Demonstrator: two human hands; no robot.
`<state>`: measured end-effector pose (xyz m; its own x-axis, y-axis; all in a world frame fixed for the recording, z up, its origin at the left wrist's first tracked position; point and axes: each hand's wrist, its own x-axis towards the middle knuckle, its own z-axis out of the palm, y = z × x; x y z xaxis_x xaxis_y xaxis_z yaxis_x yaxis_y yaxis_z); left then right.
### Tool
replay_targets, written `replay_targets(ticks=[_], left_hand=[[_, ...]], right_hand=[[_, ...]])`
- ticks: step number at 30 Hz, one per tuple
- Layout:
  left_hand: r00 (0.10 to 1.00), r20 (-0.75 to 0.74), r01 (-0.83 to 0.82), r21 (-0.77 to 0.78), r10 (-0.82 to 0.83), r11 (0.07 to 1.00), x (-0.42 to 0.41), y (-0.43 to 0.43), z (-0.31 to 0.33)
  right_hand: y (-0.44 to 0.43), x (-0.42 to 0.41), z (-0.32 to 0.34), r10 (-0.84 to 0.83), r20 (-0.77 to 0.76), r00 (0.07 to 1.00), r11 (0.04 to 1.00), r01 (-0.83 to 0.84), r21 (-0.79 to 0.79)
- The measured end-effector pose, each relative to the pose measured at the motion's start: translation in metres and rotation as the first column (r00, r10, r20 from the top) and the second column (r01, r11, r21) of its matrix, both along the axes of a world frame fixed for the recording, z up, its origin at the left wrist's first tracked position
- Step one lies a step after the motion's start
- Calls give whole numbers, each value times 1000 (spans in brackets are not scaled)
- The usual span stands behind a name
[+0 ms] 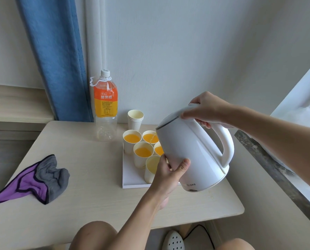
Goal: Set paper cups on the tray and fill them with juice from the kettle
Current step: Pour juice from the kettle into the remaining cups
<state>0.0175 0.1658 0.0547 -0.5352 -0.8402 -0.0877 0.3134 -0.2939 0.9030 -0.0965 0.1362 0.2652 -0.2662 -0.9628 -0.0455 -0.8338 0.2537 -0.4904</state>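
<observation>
Kettle (pixel 190 150) tilted over the cups (pixel 143 152), handle (pixel 225 141) gripped in right fingers (pixel 202 123)

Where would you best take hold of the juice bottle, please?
Probably around the juice bottle at its labelled middle, coming from the front: it stands upright, with the curtain close behind on its left and the stacked cups on its right.

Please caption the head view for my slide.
Left hand steadies the kettle, right hand tilts it, filling paper cups on the tray.
</observation>
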Motion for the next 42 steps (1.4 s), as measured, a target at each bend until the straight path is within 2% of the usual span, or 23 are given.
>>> replay_targets(ticks=[42], left_hand=[[999,-36,8,23,-8,1000,-1,3,7]], right_hand=[[0,5,2,-7,-75,997,1000,7,3]])
